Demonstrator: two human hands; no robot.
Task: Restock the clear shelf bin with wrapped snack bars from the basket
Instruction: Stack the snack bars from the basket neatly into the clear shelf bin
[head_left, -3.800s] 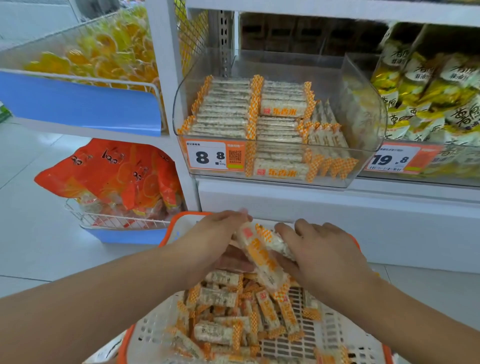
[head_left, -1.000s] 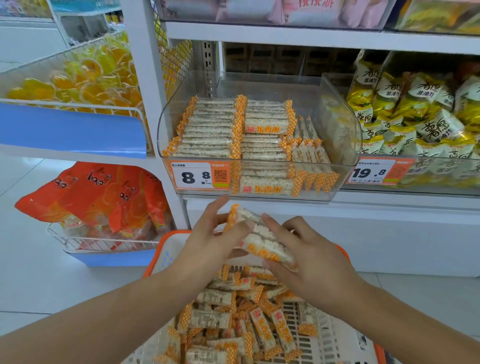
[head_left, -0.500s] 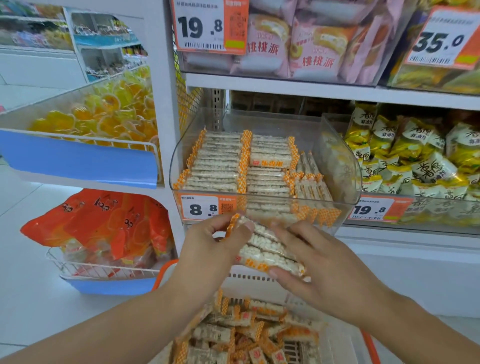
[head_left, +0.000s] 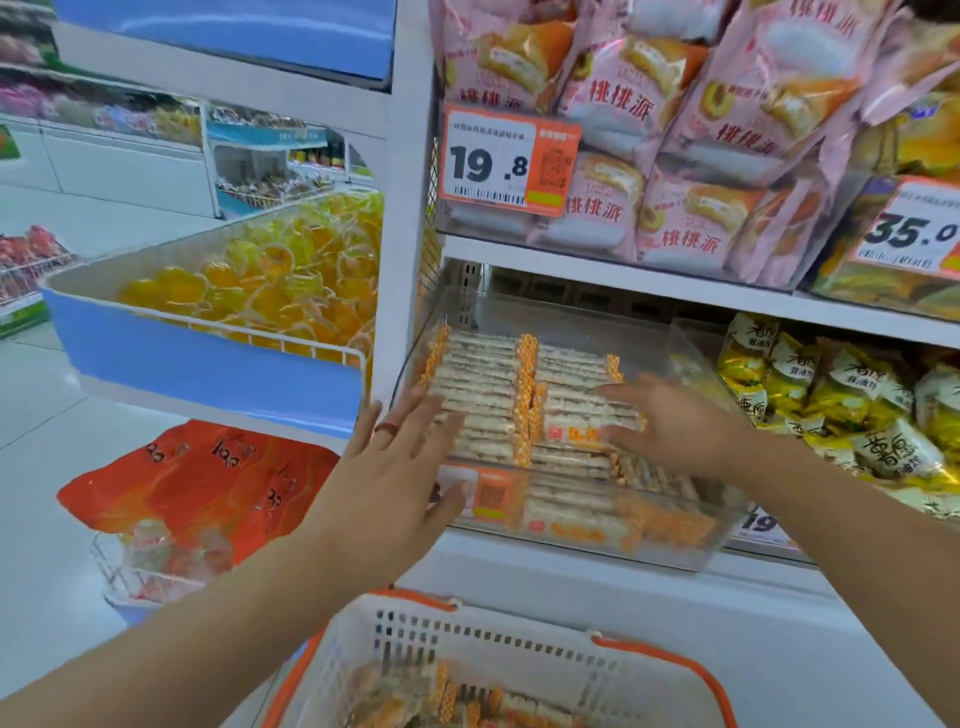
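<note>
Right hand (head_left: 680, 431) grasps snack bars (head_left: 587, 423) in the clear bin (head_left: 691, 545); left hand (head_left: 395, 467) released: seat them flush under the fingers

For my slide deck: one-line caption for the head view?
Both hands, left and right, settle wrapped snack bars into the clear shelf bin.

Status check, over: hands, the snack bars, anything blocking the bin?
Left hand open at clear bin front. Right hand laying snack bars on middle stack. Basket below, part full. Nothing blocking.
</note>
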